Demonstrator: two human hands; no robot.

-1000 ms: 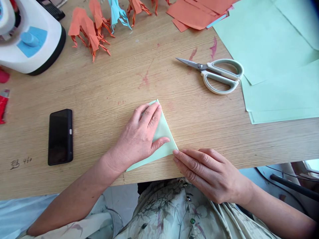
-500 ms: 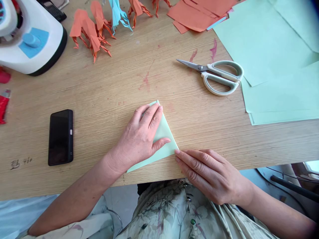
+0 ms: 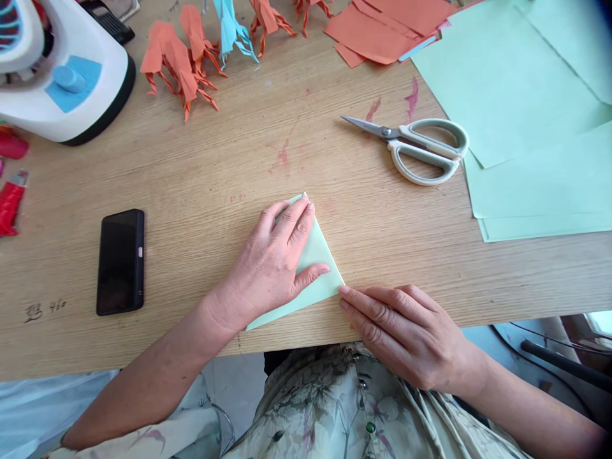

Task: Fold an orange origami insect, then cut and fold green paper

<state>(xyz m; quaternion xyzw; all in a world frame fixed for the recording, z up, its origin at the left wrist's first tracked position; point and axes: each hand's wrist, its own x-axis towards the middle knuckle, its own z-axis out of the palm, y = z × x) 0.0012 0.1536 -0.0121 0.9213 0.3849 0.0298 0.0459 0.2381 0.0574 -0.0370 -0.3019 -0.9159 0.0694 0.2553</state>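
Observation:
A folded piece of light green paper (image 3: 318,250) lies flat on the wooden table (image 3: 229,172) close to the front edge. My left hand (image 3: 272,258) rests flat on top of it, thumb spread apart from the fingers, covering the paper's left part. At the paper's right corner, the fingertips of my right hand (image 3: 401,328) touch the edge; its fingers lie together, stretched out, and the thumb is hidden.
Scissors (image 3: 411,146) lie beyond my right hand, beside large green sheets (image 3: 526,127). Orange sheets (image 3: 382,29), folded orange figures (image 3: 174,60) and a blue one (image 3: 232,32) are at the back. A phone (image 3: 121,261) and a white machine (image 3: 95,83) stand left.
The whole view has shifted slightly, so things appear a little farther right. Both hands keep the same place on the green paper.

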